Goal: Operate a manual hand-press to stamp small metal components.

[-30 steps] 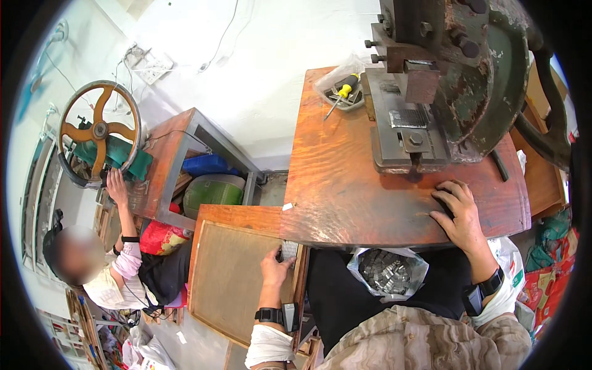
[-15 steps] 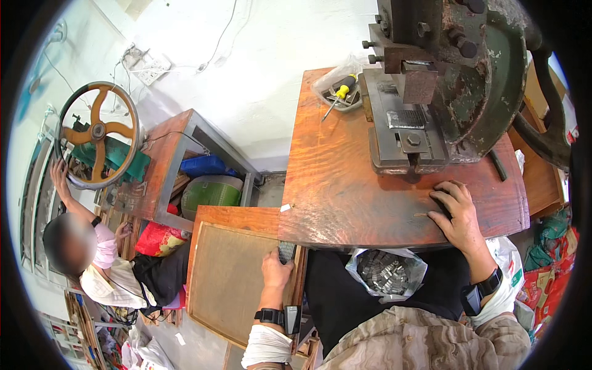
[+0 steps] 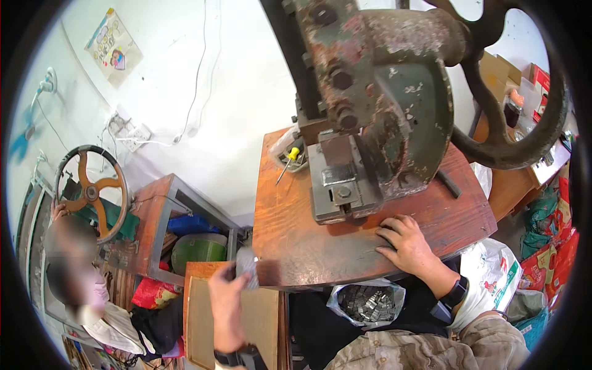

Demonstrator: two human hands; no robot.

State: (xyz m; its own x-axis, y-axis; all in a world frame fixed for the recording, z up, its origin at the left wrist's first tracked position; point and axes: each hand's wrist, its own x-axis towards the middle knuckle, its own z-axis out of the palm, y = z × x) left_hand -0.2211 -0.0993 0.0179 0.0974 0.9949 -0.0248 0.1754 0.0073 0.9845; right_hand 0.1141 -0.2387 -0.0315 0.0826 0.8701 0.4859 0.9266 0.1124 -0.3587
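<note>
My right hand (image 3: pixel 408 242) rests palm down on the worn wooden bench top (image 3: pixel 296 240), just in front of the grey steel die block (image 3: pixel 337 192) of a big green press (image 3: pixel 394 92). My left hand (image 3: pixel 226 295) is raised at the bench's left front corner, fingers closed on a small shiny metal piece (image 3: pixel 246 265). Below the bench edge, between my arms, an open plastic bag (image 3: pixel 365 303) holds several small metal parts.
A yellow-handled screwdriver (image 3: pixel 287 165) lies in a small tray at the bench's back left. A flat wooden tray (image 3: pixel 203 308) sits low under my left hand. Another person (image 3: pixel 74 271) works at a handwheel machine (image 3: pixel 89 190) on the far left. Boxes and bags crowd the right.
My left hand has lifted from the low wooden tray to the bench's corner, now with a metal piece in it. My head has moved closer to the press. The right hand stayed put.
</note>
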